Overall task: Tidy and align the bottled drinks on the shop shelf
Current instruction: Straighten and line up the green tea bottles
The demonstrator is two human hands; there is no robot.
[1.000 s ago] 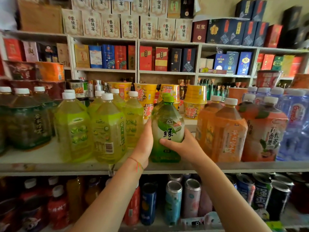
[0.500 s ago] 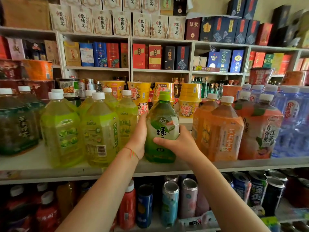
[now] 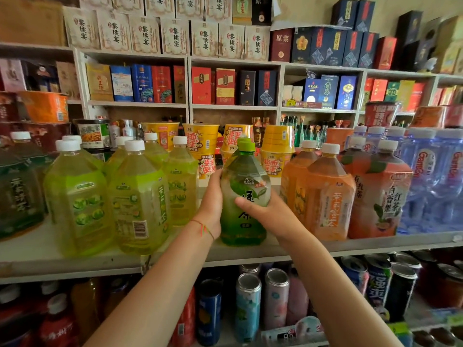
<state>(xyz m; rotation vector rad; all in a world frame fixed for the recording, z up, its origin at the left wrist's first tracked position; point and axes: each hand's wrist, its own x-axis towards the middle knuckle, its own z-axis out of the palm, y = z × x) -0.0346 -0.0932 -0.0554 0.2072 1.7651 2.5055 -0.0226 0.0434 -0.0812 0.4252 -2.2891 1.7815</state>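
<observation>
With my left hand [image 3: 211,204] and right hand [image 3: 265,211] clasping the green bottle [image 3: 244,196] at centre frame, I should square its label forward, level with the orange bottles [image 3: 323,196] on the shelf [image 3: 350,244].

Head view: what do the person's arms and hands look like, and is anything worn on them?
Both forearms are bare, with no sleeves in view. The left hand has a thin string bracelet of red and green threads at the wrist. The right hand wears nothing visible: no glove, ring or watch.
</observation>
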